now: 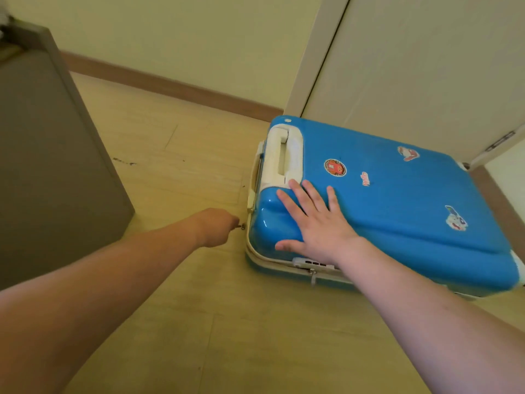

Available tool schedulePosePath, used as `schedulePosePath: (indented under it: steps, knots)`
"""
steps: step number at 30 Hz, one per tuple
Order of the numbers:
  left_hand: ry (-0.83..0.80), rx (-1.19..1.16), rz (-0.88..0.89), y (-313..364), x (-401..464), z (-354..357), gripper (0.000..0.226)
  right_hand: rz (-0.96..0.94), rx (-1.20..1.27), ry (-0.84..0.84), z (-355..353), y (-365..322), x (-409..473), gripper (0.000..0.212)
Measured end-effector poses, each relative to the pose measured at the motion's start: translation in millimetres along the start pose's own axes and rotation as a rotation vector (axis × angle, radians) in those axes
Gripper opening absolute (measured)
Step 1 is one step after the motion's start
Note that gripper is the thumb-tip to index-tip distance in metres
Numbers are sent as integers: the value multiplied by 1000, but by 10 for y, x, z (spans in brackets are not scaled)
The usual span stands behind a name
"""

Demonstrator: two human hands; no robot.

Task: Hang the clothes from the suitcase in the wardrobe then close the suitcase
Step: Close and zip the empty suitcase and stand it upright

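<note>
A blue hard-shell suitcase (397, 200) with several stickers and a white handle recess (281, 155) lies flat on the wooden floor, lid down. My right hand (315, 220) rests flat with spread fingers on its near left corner. My left hand (216, 227) is just left of that corner, fingers pinched on a small metal zipper pull (242, 226) at the suitcase's edge. A second zipper pull (312, 275) hangs on the near side by a white lock. No clothes are in view.
A tall grey cabinet (51, 155) stands at the left. White wardrobe doors (412, 69) rise behind the suitcase at the right. A brown skirting board (176, 83) runs along the far wall. Wooden floor (184, 166) lies between cabinet and suitcase.
</note>
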State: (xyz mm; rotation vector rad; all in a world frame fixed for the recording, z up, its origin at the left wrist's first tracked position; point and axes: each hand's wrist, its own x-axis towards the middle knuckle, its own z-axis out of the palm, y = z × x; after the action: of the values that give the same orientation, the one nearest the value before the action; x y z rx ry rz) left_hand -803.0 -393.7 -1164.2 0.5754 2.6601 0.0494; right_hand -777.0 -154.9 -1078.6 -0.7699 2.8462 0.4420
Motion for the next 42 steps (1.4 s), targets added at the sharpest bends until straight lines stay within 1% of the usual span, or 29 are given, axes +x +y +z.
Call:
schedulePosePath:
  steps: [3, 7, 10, 13, 16, 18, 21, 23, 24, 27, 29, 31, 32, 34, 38, 40, 42]
  knots:
    - [-14, -50, -48, -169, -54, 56, 32, 27, 31, 10, -78, -149, 258, 100]
    - [13, -98, -85, -296, -60, 56, 24, 45, 59, 4, -138, -219, 475, 101]
    - [20, -124, -118, -349, -61, 43, 18, 41, 84, 50, -128, -230, 486, 101]
    - [33, -78, -120, -315, -17, 79, 24, 30, 55, 125, -31, -234, 407, 100]
    - [37, -188, -116, -270, 65, 120, 27, 39, 42, 129, -4, -231, 398, 109]
    - [43, -215, -98, -296, 84, 122, 31, 47, 36, 140, -18, -251, 386, 111]
    - [118, -41, -43, -329, 77, 73, 36, 15, -20, 233, 47, -337, 295, 98]
    - [154, 49, -21, -300, 56, 26, 34, -72, -97, 290, 173, -415, 210, 89]
    - [150, 60, -23, -281, 48, 8, 33, -106, -139, 301, 236, -437, 167, 90]
    - [76, -55, -78, -253, 23, -7, 30, -154, -280, 229, 310, -442, 119, 103]
    - [37, -127, -110, -234, 10, -6, 29, -208, -400, 153, 272, -456, 144, 99]
    - [24, -137, -125, -215, 4, -2, 30, -297, -497, 84, 216, -483, 200, 91]
    - [28, -124, -132, -213, -4, -8, 30, -335, -530, 52, 185, -492, 235, 90]
    - [45, -72, -131, -200, -5, -18, 31, -347, -542, 23, 98, -484, 274, 91]
    - [135, 24, -127, -141, 12, -33, 28, -299, -491, 39, -89, -514, 308, 83]
    - [172, 19, -138, -147, 40, -73, 28, -277, -463, 55, -135, -521, 358, 82]
    - [158, -20, -141, -188, 28, -129, 29, -267, -444, 66, -182, -512, 401, 82]
